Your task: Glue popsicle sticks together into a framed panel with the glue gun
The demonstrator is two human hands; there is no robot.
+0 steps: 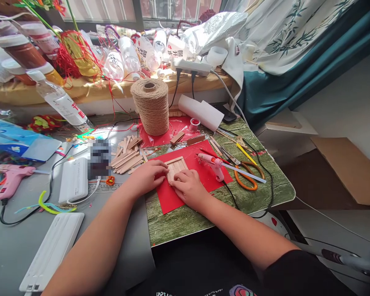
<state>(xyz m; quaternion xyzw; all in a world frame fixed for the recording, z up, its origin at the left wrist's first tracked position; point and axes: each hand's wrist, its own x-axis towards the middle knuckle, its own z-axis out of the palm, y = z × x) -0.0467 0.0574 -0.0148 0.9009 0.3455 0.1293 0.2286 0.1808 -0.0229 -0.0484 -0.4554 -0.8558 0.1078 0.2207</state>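
Observation:
A small panel of pale craft sticks [176, 165], with a stick along its far edge, lies on a red sheet [168, 200]. My left hand [147, 177] grips the panel's left edge with bent fingers. At its near edge, my right hand [189, 188] has its fingers curled onto the wood, and their tips are partly hidden. Just right of that hand, a pink glue gun [214, 164] with a clear glue stick rests on the red sheet. A pile of loose craft sticks [128, 156] is beyond my left hand.
Scissors with orange handles [246, 181] and a yellow pen [245, 152] lie right of the glue gun. Behind stands a twine spool [151, 107]. White power banks [74, 181] and a second pink glue gun [14, 179] are at left. Cables cross the table.

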